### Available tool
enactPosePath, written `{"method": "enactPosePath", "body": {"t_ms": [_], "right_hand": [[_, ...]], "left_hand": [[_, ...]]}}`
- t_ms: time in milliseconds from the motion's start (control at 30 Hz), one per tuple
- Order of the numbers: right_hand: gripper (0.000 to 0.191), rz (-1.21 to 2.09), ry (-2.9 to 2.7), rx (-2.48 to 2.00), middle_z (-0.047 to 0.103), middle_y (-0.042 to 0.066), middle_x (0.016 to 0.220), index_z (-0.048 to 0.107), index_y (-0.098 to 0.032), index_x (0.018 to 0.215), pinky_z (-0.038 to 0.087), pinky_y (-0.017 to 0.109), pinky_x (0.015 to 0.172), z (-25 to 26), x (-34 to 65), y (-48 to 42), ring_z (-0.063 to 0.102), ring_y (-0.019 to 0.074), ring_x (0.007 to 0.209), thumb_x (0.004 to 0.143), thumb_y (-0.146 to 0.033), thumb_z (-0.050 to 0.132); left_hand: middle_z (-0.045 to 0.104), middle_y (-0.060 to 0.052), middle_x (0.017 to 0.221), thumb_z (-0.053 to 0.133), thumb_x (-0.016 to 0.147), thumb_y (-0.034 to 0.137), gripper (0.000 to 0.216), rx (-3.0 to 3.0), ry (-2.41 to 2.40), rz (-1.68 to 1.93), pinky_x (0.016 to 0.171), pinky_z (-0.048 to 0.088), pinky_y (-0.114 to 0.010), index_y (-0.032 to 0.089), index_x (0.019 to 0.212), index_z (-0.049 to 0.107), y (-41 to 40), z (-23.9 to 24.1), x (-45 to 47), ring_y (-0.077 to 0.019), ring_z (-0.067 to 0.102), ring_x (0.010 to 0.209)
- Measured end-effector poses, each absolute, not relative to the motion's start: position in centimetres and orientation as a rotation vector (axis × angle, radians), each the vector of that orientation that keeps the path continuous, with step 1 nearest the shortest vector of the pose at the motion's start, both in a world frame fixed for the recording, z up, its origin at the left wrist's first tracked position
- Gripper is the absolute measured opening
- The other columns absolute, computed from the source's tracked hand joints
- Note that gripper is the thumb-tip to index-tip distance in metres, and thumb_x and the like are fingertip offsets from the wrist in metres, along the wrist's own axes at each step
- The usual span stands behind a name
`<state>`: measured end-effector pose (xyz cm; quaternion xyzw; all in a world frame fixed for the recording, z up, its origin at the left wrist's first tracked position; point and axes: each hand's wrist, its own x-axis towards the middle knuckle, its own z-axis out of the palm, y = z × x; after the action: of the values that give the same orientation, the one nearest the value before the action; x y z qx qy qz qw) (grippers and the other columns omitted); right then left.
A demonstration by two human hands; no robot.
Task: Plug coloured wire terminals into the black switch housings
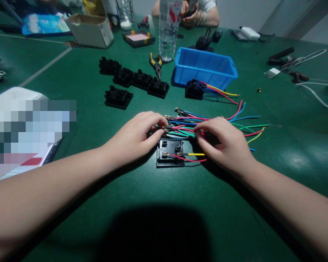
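Note:
A bundle of coloured wires with brass terminals at the left ends lies between my hands. My left hand has its thumb and forefinger closed at the terminal end of a red wire. My right hand pinches wires of the same bundle farther right; its fingers hide just which ones. Just below lies a black plastic socket housing, flat on the table. A red wire and a yellow wire have their terminals on the housing and run right under my right hand.
Several black housings lie at the back left, near yellow-handled pliers. A wired housing stands before a blue bin. Behind are a plastic bottle, a cardboard box and another person's arms.

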<state>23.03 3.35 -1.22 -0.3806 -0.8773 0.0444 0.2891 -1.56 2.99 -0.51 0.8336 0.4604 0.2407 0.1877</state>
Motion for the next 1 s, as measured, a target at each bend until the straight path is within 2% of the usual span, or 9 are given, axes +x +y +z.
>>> {"method": "enactPosePath", "body": {"t_ms": [167, 400, 600, 800, 1000], "right_hand": [[0.013, 0.124, -2.362, -0.978, 0.069, 0.007, 0.088, 0.063, -0.019, 0.095, 0.048, 0.036, 0.072, -1.31, 23.14, 3.38, 0.061, 0.0217, 0.081, 0.087, -0.012, 0.055], [0.017, 0.155, -2.352, -0.965, 0.067, 0.006, 0.087, 0.063, -0.019, 0.099, 0.048, 0.035, 0.072, -1.43, 23.13, 3.4, 0.061, 0.0211, 0.08, 0.084, -0.012, 0.057], [0.011, 0.175, -2.381, -0.934, 0.066, 0.006, 0.083, 0.062, -0.019, 0.093, 0.048, 0.035, 0.071, -1.38, 22.99, 3.31, 0.06, 0.0202, 0.077, 0.085, -0.013, 0.056], [0.009, 0.173, -2.394, -0.952, 0.066, 0.005, 0.081, 0.061, -0.02, 0.089, 0.048, 0.035, 0.071, -1.24, 23.0, 3.24, 0.06, 0.0199, 0.078, 0.086, -0.014, 0.055], [0.014, 0.158, -2.364, -0.965, 0.066, 0.005, 0.083, 0.062, -0.02, 0.095, 0.048, 0.034, 0.069, -1.19, 23.03, 3.18, 0.061, 0.0198, 0.078, 0.086, -0.012, 0.054]], "left_hand": [[0.064, -0.004, 0.096, 0.051, 0.091, 0.027, 0.018, 2.323, 1.296, 0.72, 0.084, 0.046, -0.032, 0.015, 0.1, 0.061, 2.87, -0.38, -1.52, -0.0188, 0.059, 0.092], [0.066, -0.004, 0.093, 0.054, 0.09, 0.025, 0.016, 2.312, 1.262, 0.755, 0.081, 0.045, -0.029, 0.015, 0.094, 0.066, 2.92, -0.39, -1.63, -0.0178, 0.06, 0.091], [0.067, -0.002, 0.093, 0.057, 0.088, 0.019, 0.012, 2.289, 1.271, 0.737, 0.083, 0.044, -0.03, 0.017, 0.093, 0.067, 3.22, -0.55, -1.9, -0.0176, 0.06, 0.093], [0.067, -0.001, 0.093, 0.056, 0.09, 0.023, 0.013, 2.282, 1.285, 0.742, 0.083, 0.045, -0.03, 0.017, 0.093, 0.066, 3.07, -0.59, -1.69, -0.0175, 0.06, 0.092], [0.068, -0.002, 0.099, 0.06, 0.087, 0.024, 0.017, 2.292, 1.322, 0.651, 0.083, 0.045, -0.031, 0.018, 0.102, 0.066, 3.35, -1.02, -1.66, -0.019, 0.059, 0.094]]}}
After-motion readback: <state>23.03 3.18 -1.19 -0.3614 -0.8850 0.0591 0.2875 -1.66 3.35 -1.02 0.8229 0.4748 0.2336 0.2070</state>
